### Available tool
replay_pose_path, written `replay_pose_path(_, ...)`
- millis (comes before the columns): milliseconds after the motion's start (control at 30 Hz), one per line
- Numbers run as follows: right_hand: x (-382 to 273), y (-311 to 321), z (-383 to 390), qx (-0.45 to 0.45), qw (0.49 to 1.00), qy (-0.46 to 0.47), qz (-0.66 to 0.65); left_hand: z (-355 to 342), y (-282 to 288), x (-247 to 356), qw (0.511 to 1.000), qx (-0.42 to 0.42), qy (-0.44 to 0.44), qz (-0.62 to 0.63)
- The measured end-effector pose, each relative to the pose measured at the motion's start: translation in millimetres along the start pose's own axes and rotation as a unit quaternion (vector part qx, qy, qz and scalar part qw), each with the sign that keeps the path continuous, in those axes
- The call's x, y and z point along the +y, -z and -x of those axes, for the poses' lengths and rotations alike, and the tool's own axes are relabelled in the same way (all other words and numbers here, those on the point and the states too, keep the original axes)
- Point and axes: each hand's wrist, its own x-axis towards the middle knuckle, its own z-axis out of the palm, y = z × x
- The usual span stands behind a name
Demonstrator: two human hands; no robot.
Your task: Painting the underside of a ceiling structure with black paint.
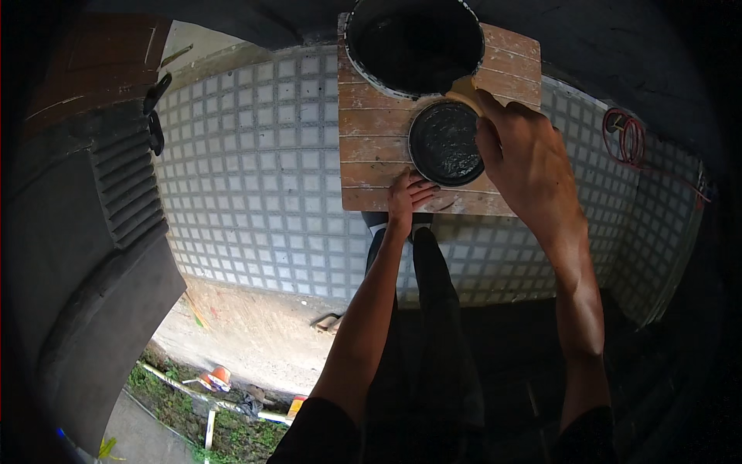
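Note:
A round black container (444, 143) with dark, wet-looking contents sits near the front edge of a wooden board (379, 147). Against its near-left side rests my left hand (410, 195), fingers stretched out and apart along the wall. My right hand (525, 147) is closed on a flat tan tool (465, 89) at the container's far right rim. The tool's lower end reaches the gap toward a larger black bucket (413, 46); its exact kind is hard to make out. Dark residue coats the bucket's inside.
Below the board, my legs (437, 278) stand on pale square floor tiles (255, 178). A coiled red hose (630, 139) lies at the right. A dark wooden door (100, 62) is far left. White pipes (185, 389) lie among plants at the lower left.

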Motion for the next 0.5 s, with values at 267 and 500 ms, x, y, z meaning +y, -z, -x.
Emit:
replay_pose_path(267,4.1,-22.9,20.6,0.016,0.994,-0.038,-0.099,-1.8,7.2,-4.2,0.999,-0.035,-0.022,0.007)
replay_pose_path(500,3.8,-45.0,23.6,0.083,0.99,-0.058,-0.095,-1.5,9.2,-4.0,0.999,-0.049,-0.018,-0.008)
